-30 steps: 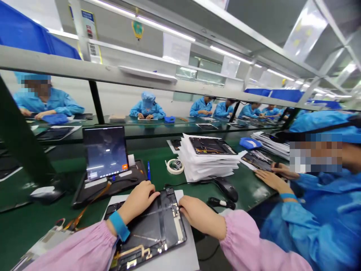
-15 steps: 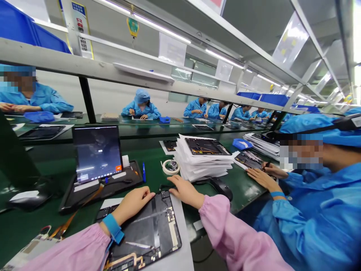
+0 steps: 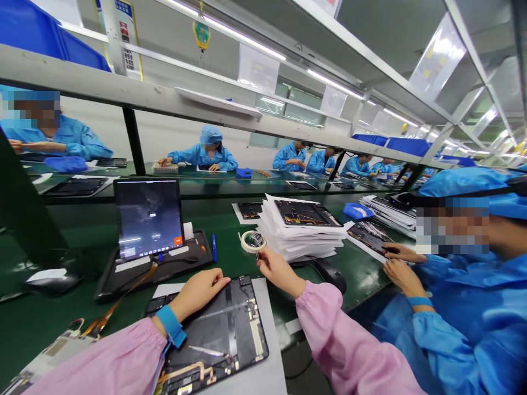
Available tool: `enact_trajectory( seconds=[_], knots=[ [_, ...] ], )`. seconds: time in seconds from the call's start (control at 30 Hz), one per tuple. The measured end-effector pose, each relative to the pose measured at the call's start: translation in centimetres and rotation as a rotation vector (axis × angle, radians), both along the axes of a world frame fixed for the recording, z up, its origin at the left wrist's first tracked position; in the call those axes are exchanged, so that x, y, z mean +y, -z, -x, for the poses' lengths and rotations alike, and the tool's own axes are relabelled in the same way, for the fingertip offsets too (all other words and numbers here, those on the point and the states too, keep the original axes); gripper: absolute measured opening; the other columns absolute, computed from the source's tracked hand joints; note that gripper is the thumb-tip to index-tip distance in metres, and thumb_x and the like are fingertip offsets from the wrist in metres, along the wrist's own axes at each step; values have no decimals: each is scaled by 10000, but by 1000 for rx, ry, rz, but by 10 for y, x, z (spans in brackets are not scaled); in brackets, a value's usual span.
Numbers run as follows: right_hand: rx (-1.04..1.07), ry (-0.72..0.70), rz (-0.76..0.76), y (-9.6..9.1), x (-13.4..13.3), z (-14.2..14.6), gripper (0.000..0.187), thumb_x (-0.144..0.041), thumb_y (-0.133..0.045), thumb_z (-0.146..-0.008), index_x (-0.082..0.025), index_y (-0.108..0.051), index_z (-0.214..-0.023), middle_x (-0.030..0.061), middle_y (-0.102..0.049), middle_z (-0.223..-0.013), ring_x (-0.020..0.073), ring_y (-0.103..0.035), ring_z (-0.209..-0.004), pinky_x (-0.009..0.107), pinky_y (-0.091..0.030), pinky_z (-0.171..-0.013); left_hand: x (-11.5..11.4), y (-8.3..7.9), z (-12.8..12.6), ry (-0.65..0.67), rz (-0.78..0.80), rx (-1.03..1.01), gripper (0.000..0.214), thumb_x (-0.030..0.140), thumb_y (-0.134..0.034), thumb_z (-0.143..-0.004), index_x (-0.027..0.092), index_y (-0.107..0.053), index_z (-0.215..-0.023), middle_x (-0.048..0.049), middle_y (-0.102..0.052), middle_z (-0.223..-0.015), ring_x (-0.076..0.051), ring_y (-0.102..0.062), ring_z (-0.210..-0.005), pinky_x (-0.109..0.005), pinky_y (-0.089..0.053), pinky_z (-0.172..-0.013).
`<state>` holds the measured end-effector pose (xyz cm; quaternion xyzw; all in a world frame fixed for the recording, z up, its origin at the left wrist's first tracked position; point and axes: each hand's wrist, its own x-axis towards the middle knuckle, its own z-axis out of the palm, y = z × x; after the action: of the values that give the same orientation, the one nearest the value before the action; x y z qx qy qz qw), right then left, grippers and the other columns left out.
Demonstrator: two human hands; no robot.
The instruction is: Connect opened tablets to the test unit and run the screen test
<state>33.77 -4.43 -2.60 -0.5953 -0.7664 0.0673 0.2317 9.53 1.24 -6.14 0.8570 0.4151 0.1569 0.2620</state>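
Note:
An opened tablet housing lies on white paper in front of me, its metal strips and copper-coloured flex cable exposed. My left hand, with a blue band at the wrist, rests over its upper left part. Those fingers are curled in, and whatever they may hold is hidden. Beyond the upper right corner, my right hand is raised in a pinch around a small dark piece, too small to name. Near its fingertips lies a roll of tape.
A lit tablet screen stands in a black tray at left. Behind my right hand are a paper-interleaved stack of housings and a black mouse. A co-worker in blue sits close on the right. A shelf rail crosses above.
My right hand has lifted off the housing's upper right corner, and its spread fingers have closed into a pinch. My left hand stays on the housing. The view has shifted slightly.

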Motion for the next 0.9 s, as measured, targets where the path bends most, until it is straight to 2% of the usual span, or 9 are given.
enact_trajectory(
  seconds=[0.1, 0.2, 0.27, 0.33, 0.4, 0.47, 0.53, 0.63, 0.9],
  knots=[
    [199, -32, 31, -8, -20, -4, 515, -50, -411, -772, -178, -463, -1269, 31, -616, -949, 73, -508, -602, 218, -421, -635, 1, 0, 0, 1, 2, 7, 376, 509, -382, -877, 195, -505, -711, -9, -607, -706, -167, -543, -664, -261, -300, -592],
    [474, -96, 322, -8, -44, -7, 379, -149, -449, -810, -186, -575, -1165, 10, -614, -884, 39, -463, -464, 189, -378, -482, 2, 1, 0, 2, -7, 10, 379, 508, -380, -880, 195, -516, -715, -13, -614, -713, -169, -549, -668, -259, -303, -590],
    [615, -136, 525, -4, -58, -7, 318, -260, -489, -844, -173, -609, -1125, 0, -604, -807, 41, -471, -442, 181, -353, -441, 2, 0, 1, 2, -14, 11, 384, 510, -381, -882, 196, -526, -716, -14, -617, -713, -168, -549, -666, -257, -304, -589],
    [687, -135, 608, 2, -70, -7, 343, -346, -543, -838, -153, -627, -1109, -9, -586, -725, 54, -489, -457, 184, -359, -451, 1, -2, 3, 7, -28, 16, 390, 515, -386, -882, 196, -539, -719, -16, -616, -713, -167, -546, -666, -254, -304, -589],
    [697, -70, 587, 9, -77, -6, 373, -378, -570, -827, -140, -633, -1108, -6, -589, -698, 67, -502, -471, 193, -372, -462, 2, -3, 4, 10, -47, 22, 392, 521, -396, -881, 195, -549, -725, -19, -615, -717, -167, -542, -671, -252, -302, -589],
    [606, 24, 485, 14, -81, -2, 355, -361, -572, -830, -144, -645, -1102, 15, -623, -747, 76, -509, -483, 212, -398, -486, 3, -3, 5, 7, -50, 28, 398, 526, -400, -881, 193, -554, -727, -19, -613, -718, -163, -532, -663, -250, -292, -580],
    [405, 81, 340, 16, -83, 5, 292, -308, -568, -840, -163, -672, -1071, 39, -654, -817, 95, -536, -543, 241, -440, -563, 3, -4, 6, 6, -44, 34, 400, 526, -402, -882, 190, -551, -722, -15, -608, -709, -155, -519, -644, -249, -279, -568],
    [121, 71, 195, 13, -83, 18, 238, -219, -568, -840, -184, -697, -1037, 43, -662, -794, 141, -574, -673, 273, -455, -688, 3, -5, 6, 6, -36, 37, 395, 519, -409, -885, 190, -542, -712, -8, -602, -697, -150, -511, -630, -248, -268, -559],
    [-28, 19, 165, 4, -78, 31, 230, -168, -534, -865, -188, -688, -1035, 35, -644, -765, 150, -571, -712, 253, -419, -682, 3, -5, 6, 3, -38, 32, 385, 512, -422, -883, 188, -543, -713, -4, -591, -680, -145, -503, -615, -251, -257, -552]
  ],
)
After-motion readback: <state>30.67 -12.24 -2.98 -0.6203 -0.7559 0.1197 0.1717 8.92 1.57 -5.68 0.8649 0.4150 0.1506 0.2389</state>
